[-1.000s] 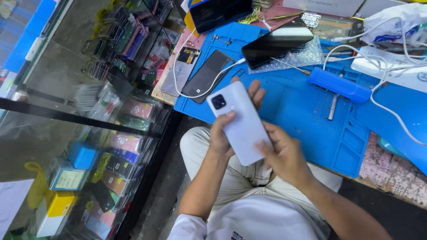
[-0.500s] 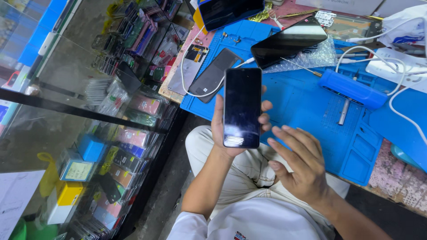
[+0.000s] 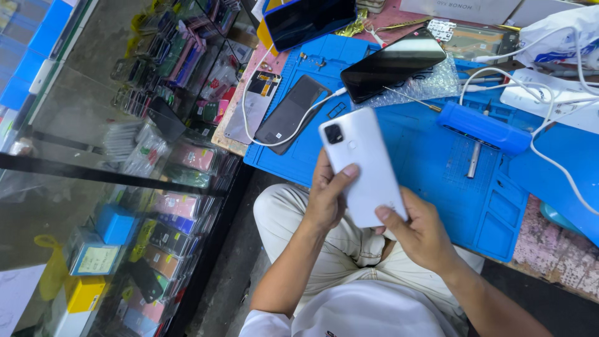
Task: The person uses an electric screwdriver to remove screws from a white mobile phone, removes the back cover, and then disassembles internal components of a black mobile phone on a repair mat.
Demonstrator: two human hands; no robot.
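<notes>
Held back-up over the person's lap at the edge of the table [image 3: 549,249], the white phone [image 3: 365,165] is pinched only at its lower half by the left hand [image 3: 327,200] and right hand [image 3: 421,234], so a loosened thumb could likely drop it to the floor.

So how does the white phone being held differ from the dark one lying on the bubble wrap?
The white phone is gripped by both hands, left hand and right hand, above the lap; the dark phone lies on bubble wrap on the blue mat. The white phone shows its back with the camera; the dark phone shows a black, unlit screen. A white cable reaches the dark phone's end; none reaches the white phone. Both are slim rectangular smartphones.
</notes>
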